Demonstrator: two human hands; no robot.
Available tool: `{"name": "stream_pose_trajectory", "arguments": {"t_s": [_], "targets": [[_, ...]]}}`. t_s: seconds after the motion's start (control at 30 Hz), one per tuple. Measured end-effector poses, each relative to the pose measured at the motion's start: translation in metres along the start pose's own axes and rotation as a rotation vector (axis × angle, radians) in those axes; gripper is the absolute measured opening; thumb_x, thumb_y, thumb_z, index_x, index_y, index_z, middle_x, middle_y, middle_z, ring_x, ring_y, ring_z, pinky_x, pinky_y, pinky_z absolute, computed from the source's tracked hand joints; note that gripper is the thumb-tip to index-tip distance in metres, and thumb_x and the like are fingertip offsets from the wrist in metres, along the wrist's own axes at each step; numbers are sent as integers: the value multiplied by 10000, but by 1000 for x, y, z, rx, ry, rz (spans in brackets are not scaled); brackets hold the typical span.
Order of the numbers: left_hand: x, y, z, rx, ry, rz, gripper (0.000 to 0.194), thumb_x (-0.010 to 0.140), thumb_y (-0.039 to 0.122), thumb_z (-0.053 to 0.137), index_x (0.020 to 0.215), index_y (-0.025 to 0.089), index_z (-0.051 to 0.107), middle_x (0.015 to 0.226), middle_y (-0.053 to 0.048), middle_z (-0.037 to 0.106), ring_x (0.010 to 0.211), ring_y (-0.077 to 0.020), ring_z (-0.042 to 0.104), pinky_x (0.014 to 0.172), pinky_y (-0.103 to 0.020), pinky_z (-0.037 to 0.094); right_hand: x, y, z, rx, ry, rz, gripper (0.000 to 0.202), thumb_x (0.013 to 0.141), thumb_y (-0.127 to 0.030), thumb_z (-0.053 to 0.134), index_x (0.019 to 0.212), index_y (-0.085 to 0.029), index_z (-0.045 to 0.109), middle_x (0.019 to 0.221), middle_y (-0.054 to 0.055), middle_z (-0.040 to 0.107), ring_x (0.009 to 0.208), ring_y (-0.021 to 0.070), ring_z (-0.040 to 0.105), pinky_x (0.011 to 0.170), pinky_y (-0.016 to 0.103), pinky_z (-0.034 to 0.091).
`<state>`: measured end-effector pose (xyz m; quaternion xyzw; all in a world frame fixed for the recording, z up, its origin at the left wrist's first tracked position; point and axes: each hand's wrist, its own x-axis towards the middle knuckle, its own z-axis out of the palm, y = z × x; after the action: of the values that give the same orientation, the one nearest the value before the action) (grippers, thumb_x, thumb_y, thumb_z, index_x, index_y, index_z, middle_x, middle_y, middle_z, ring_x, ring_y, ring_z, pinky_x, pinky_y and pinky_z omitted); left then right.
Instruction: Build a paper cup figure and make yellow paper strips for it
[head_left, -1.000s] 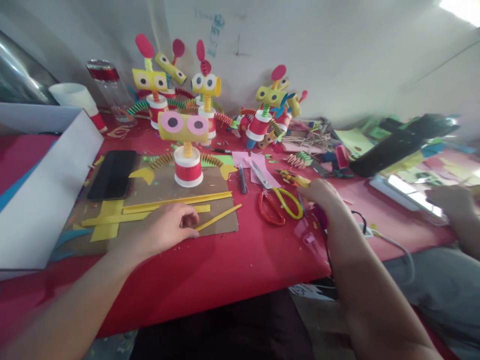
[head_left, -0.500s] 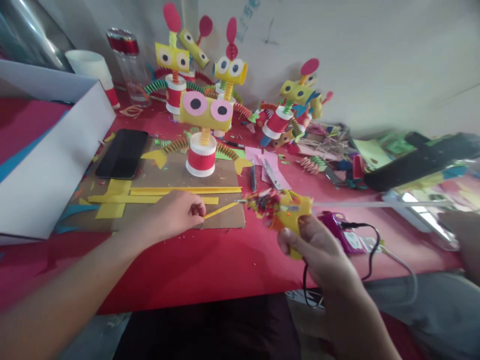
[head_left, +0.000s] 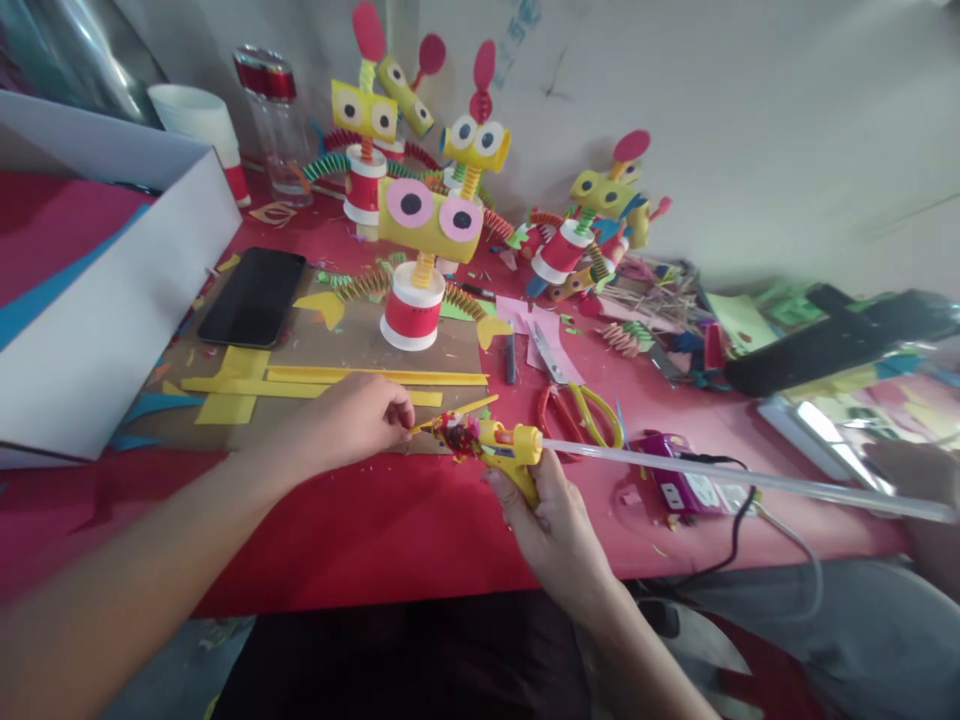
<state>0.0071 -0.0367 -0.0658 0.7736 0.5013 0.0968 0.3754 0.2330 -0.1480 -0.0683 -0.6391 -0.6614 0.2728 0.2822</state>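
Note:
My left hand (head_left: pixel 367 415) pinches one end of a narrow yellow paper strip (head_left: pixel 477 404), whose far end sticks out over the cardboard. In my right hand (head_left: pixel 555 515) is a yellow hot glue gun (head_left: pixel 517 452), its front crusted with red and coloured scraps. The gun's tip is close to the left fingertips, over the strip; whether it touches cannot be made out. A long clear glue stick (head_left: pixel 720 475) sticks out from the back of the gun. Longer yellow paper strips (head_left: pixel 382 376) lie on the cardboard mat (head_left: pixel 450 440) just behind my left hand.
A paper-cup robot figure (head_left: pixel 411 310) stands behind the strips, with several more along the wall. A phone (head_left: pixel 253 296) and white box (head_left: pixel 135 310) are at the left. Scissors (head_left: pixel 596 415), a purple power strip (head_left: pixel 675 475) and another person's hand (head_left: pixel 911 475) are to the right.
My right hand has carried the glue gun left, bringing its tip from the strip's far end to near my left fingers. The scissors behind it now show. My left hand keeps its pinch.

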Motion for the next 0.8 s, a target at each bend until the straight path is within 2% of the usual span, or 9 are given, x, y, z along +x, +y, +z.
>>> {"name": "stream_pose_trajectory", "arguments": {"t_s": [0.2,0.37,0.57,0.8], "targets": [[-4,-7,-5,50,-49,37,145,691,287,599,817,231,640,766,-9,689,685,-186,614,575,-270,372,2,-6,2,-55,18,-33,153,937,-379,479,973,-238,432,646,-4,575,501,169,506,482,271,324],[-5,-11,-5,108,-35,5,151,671,245,565,812,224,618,762,-10,677,667,-173,599,563,-263,356,0,-10,5,-59,36,-74,125,933,-342,493,950,-229,443,656,-4,611,498,163,527,473,255,335],[-5,-9,-6,117,-29,-24,185,633,191,547,793,237,626,760,0,678,673,-174,604,579,-271,384,-2,-15,9,-70,22,-124,109,944,-317,480,938,-211,455,603,-33,563,424,136,455,430,244,295],[-4,-12,-6,87,-55,-12,190,646,215,554,821,232,628,780,-8,685,679,-174,610,574,-268,383,2,-12,5,-119,56,-87,142,937,-340,477,969,-204,456,613,-24,592,460,155,511,448,245,335]]}}
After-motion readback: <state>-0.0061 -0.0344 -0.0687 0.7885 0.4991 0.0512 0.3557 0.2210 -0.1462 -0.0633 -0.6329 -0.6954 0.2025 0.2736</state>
